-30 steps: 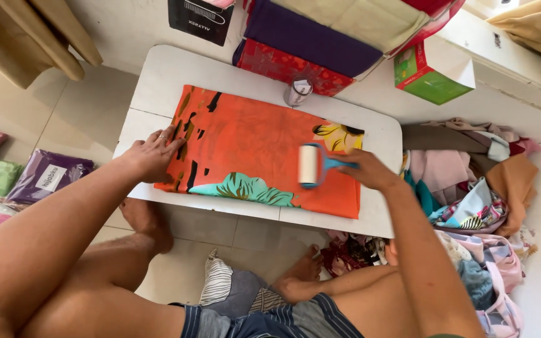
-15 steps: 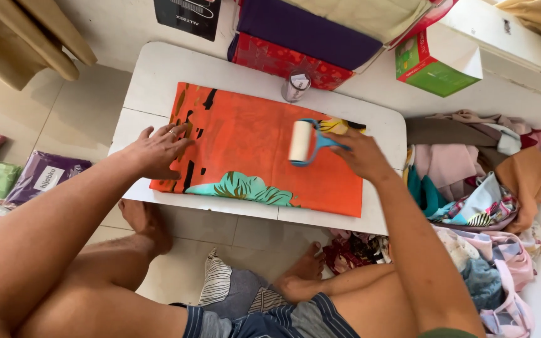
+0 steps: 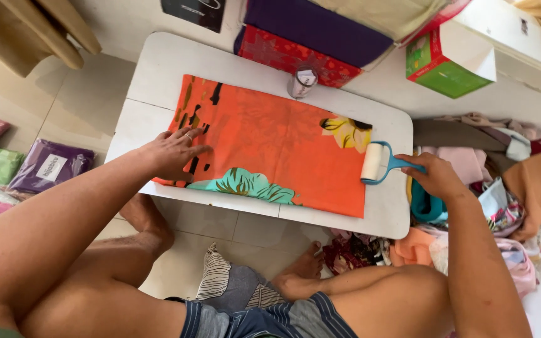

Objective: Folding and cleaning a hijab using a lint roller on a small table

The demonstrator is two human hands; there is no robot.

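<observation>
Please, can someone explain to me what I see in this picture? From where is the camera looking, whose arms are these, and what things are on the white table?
The camera sits on a person's head and looks down, so the arms and bare legs are that person's own. They sit on the floor at a low white table. An orange cloth with flower and leaf prints lies flat on it. The left hand presses down on the cloth's left end. The right hand holds the blue handle of a lint roller, whose white roll sits at the cloth's right edge. A small tape roll stands at the far edge. Piled clothes lie on the floor to the right.
</observation>
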